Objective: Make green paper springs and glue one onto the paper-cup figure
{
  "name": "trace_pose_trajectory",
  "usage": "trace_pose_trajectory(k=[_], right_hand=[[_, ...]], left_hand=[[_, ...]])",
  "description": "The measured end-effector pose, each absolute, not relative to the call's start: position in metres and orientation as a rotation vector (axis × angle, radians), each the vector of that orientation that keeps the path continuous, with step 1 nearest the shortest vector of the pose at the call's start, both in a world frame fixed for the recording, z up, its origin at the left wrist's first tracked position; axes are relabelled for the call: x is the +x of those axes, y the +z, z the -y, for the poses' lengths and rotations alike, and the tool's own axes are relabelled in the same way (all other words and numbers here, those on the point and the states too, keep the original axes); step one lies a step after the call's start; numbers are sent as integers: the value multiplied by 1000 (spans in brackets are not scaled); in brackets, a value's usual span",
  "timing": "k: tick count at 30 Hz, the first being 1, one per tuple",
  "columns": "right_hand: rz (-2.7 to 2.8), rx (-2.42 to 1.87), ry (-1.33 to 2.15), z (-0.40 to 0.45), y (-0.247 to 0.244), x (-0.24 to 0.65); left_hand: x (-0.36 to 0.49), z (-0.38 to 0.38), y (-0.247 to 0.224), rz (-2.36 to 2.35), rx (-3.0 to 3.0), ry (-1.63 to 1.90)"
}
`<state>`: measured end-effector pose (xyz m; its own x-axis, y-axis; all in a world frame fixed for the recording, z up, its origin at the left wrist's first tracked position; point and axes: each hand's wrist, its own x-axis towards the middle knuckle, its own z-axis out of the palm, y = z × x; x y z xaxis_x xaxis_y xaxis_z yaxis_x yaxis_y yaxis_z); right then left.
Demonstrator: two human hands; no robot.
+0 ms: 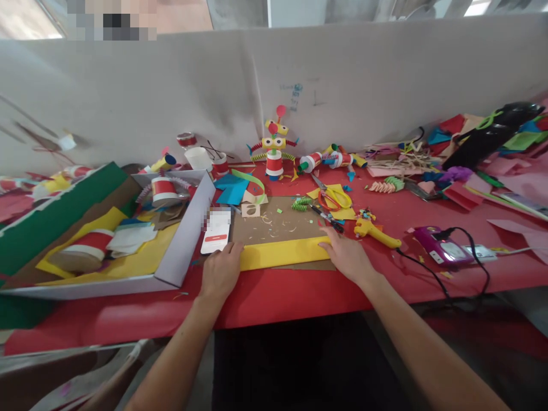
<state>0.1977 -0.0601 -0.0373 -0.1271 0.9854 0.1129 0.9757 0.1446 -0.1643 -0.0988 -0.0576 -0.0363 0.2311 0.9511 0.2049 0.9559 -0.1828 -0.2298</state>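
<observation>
A long, flat strip of folded yellow paper (285, 254) lies across the front of a brown cardboard sheet (280, 225). My left hand (221, 268) grips its left end, close beside a phone (216, 231) with a lit screen. At the other end, my right hand (347, 251) pinches the strip with thumb and fingers. Small paper scraps and a green coiled paper piece (301, 203) are on the cardboard. Just beyond my right hand are yellow-handled scissors (336, 197), a black marker (329, 219) and a yellow glue gun (377, 233).
To the left stands an open box (171, 251) holding paper and a red-and-white cup. A paper-cup robot figure (274, 162) stands at the back. On the right, a purple power unit (443, 246) trails black cable. Coloured paper (509, 171) is heaped at far right.
</observation>
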Motion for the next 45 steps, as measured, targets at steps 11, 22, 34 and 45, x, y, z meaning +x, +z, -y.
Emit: trace_pose_trajectory(k=[11, 22, 34, 45], right_hand=[[2081, -1996, 75, 51, -44, 193], [2115, -1994, -214, 58, -48, 195], [2478, -1663, -94, 73, -43, 193], [2528, -1518, -41, 103, -46, 159]], left_hand=[[-97, 57, -37, 1736, -2110, 2], [-94, 57, -38, 1751, -2063, -42], [-71, 86, -26, 1861, -2236, 38], [-45, 115, -37, 1929, -2310, -126]])
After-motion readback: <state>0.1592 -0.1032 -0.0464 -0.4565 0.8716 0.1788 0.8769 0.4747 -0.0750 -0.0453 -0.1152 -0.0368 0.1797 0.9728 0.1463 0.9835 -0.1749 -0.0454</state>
